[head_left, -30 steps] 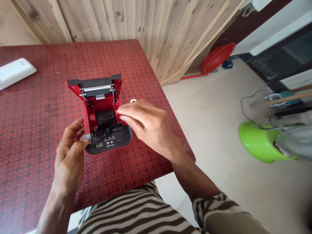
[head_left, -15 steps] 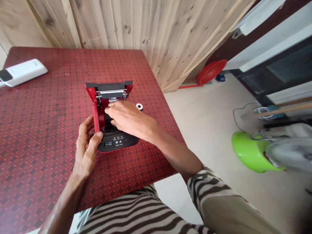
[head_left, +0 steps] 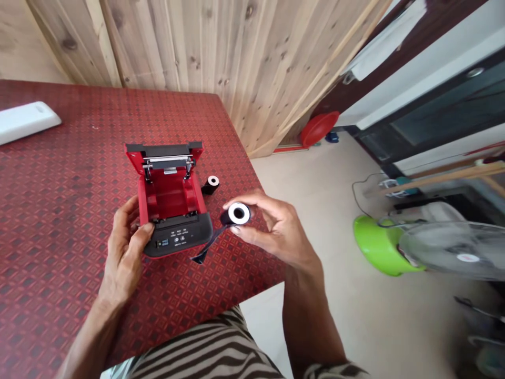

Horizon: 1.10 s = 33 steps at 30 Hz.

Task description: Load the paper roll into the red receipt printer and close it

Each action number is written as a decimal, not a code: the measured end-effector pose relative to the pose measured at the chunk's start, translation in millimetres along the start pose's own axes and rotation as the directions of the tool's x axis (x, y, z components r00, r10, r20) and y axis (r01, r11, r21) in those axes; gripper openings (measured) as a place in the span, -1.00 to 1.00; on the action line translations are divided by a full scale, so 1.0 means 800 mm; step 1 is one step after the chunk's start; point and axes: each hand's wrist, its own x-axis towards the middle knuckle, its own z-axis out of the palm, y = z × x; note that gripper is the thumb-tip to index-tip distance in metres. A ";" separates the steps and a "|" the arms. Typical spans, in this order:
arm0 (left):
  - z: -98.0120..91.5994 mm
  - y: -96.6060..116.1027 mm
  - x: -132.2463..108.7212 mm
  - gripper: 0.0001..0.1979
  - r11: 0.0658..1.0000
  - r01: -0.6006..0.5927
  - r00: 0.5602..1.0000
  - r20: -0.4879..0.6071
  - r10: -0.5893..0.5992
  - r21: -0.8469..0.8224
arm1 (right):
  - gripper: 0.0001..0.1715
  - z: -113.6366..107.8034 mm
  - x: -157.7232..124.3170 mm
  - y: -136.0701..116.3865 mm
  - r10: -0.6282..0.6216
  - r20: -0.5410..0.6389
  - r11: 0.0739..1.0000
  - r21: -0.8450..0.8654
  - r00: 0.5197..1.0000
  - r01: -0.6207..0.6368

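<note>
A red and black receipt printer (head_left: 170, 197) sits on the table with its lid raised and its red paper bay bare. My left hand (head_left: 125, 245) grips the printer's left side, thumb on the front corner of the black panel. To the right of the printer, my right hand (head_left: 276, 223) pinches a small paper roll (head_left: 239, 213) between thumb and fingers. The roll has a white end, a dark outer face and a dark loose strip trailing toward the printer's front corner. A second paper roll (head_left: 213, 181) lies by the printer's right side.
The red patterned table (head_left: 59, 210) carries a white device (head_left: 29, 120) at the far left. A wooden plank wall (head_left: 177, 47) stands behind it. On the floor to the right are a green tub (head_left: 374, 247), a fan (head_left: 453, 250) and a red basin (head_left: 320, 129).
My right hand has come out of the printer's bay and moved right with a paper roll in it. The bay now shows bare. My left hand keeps its hold on the printer.
</note>
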 end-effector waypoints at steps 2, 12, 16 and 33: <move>-0.001 -0.002 0.001 -0.37 1.000 0.017 1.000 -0.003 -0.017 -0.012 | -0.68 0.011 -0.016 0.026 0.129 -0.028 0.992 0.006 0.991 -0.129; -0.005 -0.012 0.002 -0.40 1.000 0.010 1.000 -0.011 -0.010 -0.017 | -0.52 0.062 -0.015 0.070 0.130 0.123 0.991 -0.042 0.984 -0.126; -0.002 -0.004 0.002 -0.40 1.000 0.026 0.999 -0.034 -0.025 0.011 | -0.45 0.033 -0.009 0.079 0.214 0.095 0.969 0.108 0.972 -0.224; 0.000 -0.006 0.000 -0.35 0.997 0.042 0.999 -0.028 -0.044 -0.057 | -0.52 0.018 0.055 0.021 -0.059 -0.022 0.992 -0.110 0.998 0.056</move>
